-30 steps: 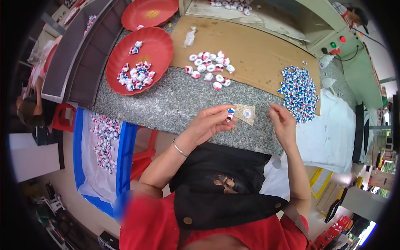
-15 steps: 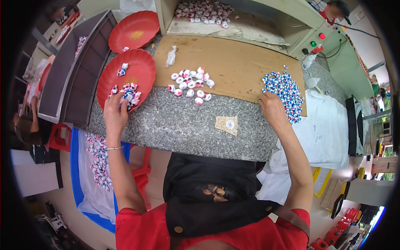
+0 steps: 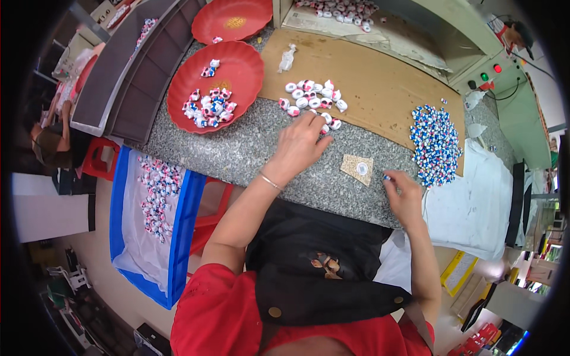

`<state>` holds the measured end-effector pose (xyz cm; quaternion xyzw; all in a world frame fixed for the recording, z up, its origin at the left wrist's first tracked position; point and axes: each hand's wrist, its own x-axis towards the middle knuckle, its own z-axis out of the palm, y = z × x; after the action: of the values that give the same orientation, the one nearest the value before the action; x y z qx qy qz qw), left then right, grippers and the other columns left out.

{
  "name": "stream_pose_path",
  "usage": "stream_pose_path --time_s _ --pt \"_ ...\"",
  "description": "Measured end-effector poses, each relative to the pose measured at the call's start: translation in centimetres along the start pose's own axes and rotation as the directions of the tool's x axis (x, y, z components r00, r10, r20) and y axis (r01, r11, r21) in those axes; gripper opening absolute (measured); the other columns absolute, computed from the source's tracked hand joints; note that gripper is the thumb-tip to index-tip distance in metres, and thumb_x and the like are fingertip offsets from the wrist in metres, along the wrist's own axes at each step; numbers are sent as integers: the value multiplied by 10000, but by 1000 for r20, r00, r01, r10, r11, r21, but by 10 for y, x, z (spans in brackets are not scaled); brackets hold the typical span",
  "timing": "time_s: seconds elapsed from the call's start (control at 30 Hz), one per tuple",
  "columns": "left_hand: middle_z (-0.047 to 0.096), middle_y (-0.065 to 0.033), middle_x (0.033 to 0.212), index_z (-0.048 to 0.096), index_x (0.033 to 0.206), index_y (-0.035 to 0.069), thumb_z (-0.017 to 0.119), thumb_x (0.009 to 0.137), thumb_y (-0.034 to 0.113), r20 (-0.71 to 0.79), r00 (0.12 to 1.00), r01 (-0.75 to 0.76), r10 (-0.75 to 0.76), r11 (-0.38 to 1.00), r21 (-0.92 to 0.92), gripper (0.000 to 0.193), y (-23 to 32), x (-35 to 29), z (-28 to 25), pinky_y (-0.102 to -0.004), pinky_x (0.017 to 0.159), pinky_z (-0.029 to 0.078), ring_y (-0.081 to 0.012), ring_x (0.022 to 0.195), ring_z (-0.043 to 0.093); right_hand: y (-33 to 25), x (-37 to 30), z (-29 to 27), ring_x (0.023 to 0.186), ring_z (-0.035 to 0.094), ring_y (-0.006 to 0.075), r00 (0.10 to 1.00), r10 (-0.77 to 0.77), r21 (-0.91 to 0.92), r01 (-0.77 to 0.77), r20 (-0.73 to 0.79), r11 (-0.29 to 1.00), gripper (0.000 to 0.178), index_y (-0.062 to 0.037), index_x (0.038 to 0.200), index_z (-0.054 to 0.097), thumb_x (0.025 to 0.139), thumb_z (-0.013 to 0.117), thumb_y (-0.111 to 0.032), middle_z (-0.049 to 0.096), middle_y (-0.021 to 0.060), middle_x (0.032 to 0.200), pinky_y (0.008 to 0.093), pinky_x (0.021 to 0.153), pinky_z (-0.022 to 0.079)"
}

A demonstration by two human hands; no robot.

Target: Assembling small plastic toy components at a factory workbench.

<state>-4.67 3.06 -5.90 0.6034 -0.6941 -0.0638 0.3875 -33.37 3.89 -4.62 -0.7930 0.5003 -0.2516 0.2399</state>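
My left hand (image 3: pixel 297 147) reaches to the near edge of a group of round white-and-pink cat-head pieces (image 3: pixel 326 102) on the worktop. Its thumb stands apart from the fingers, whose tips touch or nearly touch the closest heads. Between thumb and fingertip, my right hand (image 3: pixel 405 194) pinches a small blue-and-white piece (image 3: pixel 387 177). A heap of similar small blue-and-white pieces (image 3: pixel 436 145) lies beyond that hand, to the right. On the left, a red scalloped plate (image 3: pixel 178 80) holds several small cat figures (image 3: pixel 209 108) with white heads and blue bodies.
A second red plate (image 3: pixel 208 24) sits behind the first, beside a grey bin (image 3: pixel 127 89). Below left is a blue-rimmed, lined tray (image 3: pixel 119 207) of figures. A speckled tan scrap (image 3: pixel 350 169) lies between my hands. More heads (image 3: pixel 341 10) fill the machine opening.
My left hand has left the figures on the red plate and moved right to the cat heads. My right hand has drawn back from the heap with a small piece. The view has shifted.
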Motion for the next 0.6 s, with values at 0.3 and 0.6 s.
stream_pose_path --time_s 0.3,0.6 --pt "590 -68 962 595 1094 17 660 849 -2 201 969 228 -143 830 -508 254 -4 -19 -2 -313 754 537 -186 858 639 -3 -3 -3 786 633 336 989 -151 -196 149 6 969 155 -12 938 677 783 690 -6 668 155 869 426 707 506" --pt "645 -92 1134 588 1221 13 626 908 -9 535 775 566 -335 -8 -825 316 -1 -89 -30 -288 872 536 -150 976 642 -18 14 -15 766 638 315 987 -11 -184 40 161 982 132 -5 901 689 775 714 -31 666 144 809 405 689 509"
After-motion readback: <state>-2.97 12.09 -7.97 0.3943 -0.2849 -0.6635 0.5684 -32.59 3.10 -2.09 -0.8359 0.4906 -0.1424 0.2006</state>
